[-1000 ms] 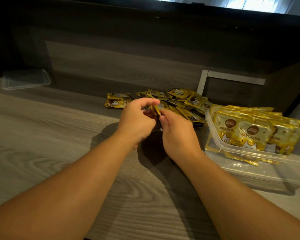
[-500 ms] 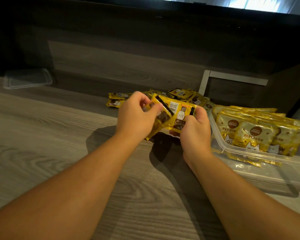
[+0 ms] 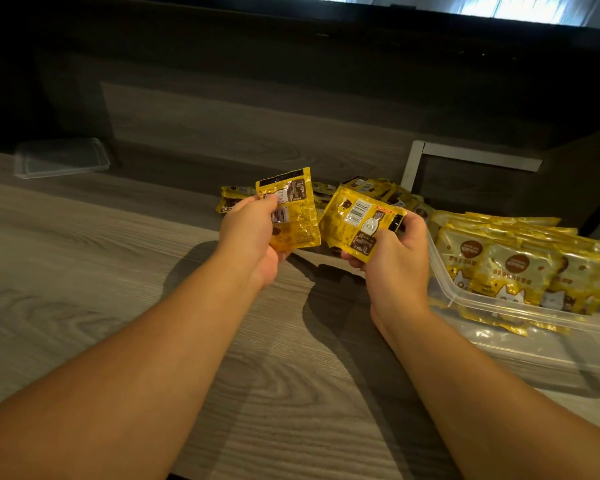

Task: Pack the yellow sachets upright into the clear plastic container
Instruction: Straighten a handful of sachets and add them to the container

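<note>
Holding one sachet apiece, the two hands hang above the wooden surface (image 3: 84, 271), in front of the loose pile (image 3: 371, 188) at the back. The left hand (image 3: 253, 233) pinches its sachet (image 3: 291, 209) between thumb and curled fingers at the left edge, so the pack stands nearly upright with its printed back toward the camera. The right hand (image 3: 395, 258) grips the second sachet (image 3: 361, 220) from below and from the right, thumb on the face and fingers curled behind, and this pack sits tilted, barcode side up. Gripping by the edges probably leaves the flat faces free, so each pack can be read and turned the right way before it goes in.

At the right stands the container (image 3: 520, 306), already carrying rows of sachets on edge, fronts facing the camera and leaning a little back. That leaning row gives the next packs something to rest against, which would explain filling from the far side toward the near wall. Some room looks left along the near wall, though how much I cannot tell.

A clear lid (image 3: 61, 157) lies well apart on the far left, out of the way until packing ends. My guess is both held sachets need turning front-forward before they slot in.
</note>
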Tool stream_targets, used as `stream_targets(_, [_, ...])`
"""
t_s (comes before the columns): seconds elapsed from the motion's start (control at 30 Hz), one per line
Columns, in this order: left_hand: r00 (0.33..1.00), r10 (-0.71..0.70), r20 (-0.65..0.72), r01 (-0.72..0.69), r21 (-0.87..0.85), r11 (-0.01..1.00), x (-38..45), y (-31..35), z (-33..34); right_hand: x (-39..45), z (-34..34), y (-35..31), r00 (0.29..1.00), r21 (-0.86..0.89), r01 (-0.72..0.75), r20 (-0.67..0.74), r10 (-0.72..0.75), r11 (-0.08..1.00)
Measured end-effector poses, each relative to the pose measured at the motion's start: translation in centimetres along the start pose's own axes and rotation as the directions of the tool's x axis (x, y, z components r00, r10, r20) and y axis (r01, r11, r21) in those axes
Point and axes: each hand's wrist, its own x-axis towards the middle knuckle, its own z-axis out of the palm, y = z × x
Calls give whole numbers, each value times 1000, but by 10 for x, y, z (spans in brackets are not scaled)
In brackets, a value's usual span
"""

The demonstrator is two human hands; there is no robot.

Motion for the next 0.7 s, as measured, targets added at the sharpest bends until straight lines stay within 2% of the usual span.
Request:
stream_targets(0.07, [993,-110,50,114,-81,990,0,2,-2,0,0,1,998,-29,59,14,-59,998])
stream_targets(0.17, [951,-233,202,274,-204,940,-8,5,-5,-2,2,3,994,-72,102,36,-99,992])
stream_targets(0.37, [822,-238,518,394,-215,893,-11,8,-14,-1,0,4,995,-77,97,10,-97,992])
stream_targets(0.5, [804,-216,554,399,-234,886,-10,8,-16,-1,-1,2,994,-38,106,0,-106,994])
stream_targets(0.7, [841,-215,496,371,-242,896,-10,9,-16,-3,2,-1,992,-36,118,49,-116,992])
